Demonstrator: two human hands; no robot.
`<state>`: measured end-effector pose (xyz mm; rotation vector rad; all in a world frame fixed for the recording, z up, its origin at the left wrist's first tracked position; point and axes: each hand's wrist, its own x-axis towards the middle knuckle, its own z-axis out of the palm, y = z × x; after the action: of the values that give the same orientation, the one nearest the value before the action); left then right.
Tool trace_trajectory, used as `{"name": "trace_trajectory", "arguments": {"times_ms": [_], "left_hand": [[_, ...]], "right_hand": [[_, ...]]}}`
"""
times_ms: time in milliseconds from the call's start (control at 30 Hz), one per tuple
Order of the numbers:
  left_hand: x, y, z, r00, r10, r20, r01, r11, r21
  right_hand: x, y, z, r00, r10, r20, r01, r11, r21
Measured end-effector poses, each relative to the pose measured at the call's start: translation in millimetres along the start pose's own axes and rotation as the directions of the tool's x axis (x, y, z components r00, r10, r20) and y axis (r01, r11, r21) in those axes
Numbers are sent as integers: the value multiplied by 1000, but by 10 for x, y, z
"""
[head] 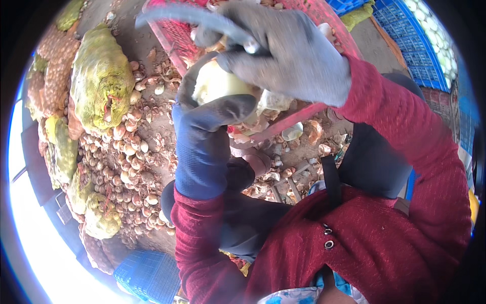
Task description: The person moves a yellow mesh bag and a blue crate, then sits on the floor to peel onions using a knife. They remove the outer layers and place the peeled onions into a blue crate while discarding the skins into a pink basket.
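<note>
My left hand point(212, 110), in a blue and dark grey work glove, grips a pale, peeled onion point(222, 81) from below and the side. Above and to its right, my right hand point(288, 49) wears a grey glove and is closed around a knife point(190, 19). The blade looks curved, points to the left and is blurred. Fingers of my right hand touch or nearly touch the onion's top; which of the two I cannot tell. Both hands are over the near part of a red plastic crate point(281, 123), which holds onion skins and scraps point(275, 102).
Unpeeled onions point(125, 178) are heaped on the floor at left, beside a yellow-green mesh sack point(100, 79) and more sacks. A blue crate point(414, 41) of peeled onions stands upper right. Another blue crate point(148, 275) lies lower left. Loose skins point(315, 133) litter the ground near my feet.
</note>
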<state>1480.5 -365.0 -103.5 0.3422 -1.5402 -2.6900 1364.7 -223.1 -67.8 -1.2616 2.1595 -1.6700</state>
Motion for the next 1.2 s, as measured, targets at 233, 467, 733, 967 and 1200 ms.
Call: {"name": "trace_trajectory", "arguments": {"times_ms": [233, 467, 733, 967, 1200], "left_hand": [[37, 91, 80, 993, 12, -121, -26, 993, -119], [3, 137, 119, 989, 36, -144, -30, 999, 38], [-38, 143, 94, 975, 171, -142, -146, 974, 172], [-84, 181, 119, 977, 172, -130, -147, 973, 179], [-101, 198, 51, 961, 274, -38, -256, 935, 246]], "right_hand": [[78, -127, -343, 881, 356, 312, -451, 431, 782], [139, -330, -775, 759, 450, 471, -626, 303, 719], [283, -379, -428, 701, 638, 319, -703, 543, 458], [27, 92, -113, 972, 119, 201, -138, 987, 85], [164, -337, -479, 742, 378, 553, -670, 403, 623]]}}
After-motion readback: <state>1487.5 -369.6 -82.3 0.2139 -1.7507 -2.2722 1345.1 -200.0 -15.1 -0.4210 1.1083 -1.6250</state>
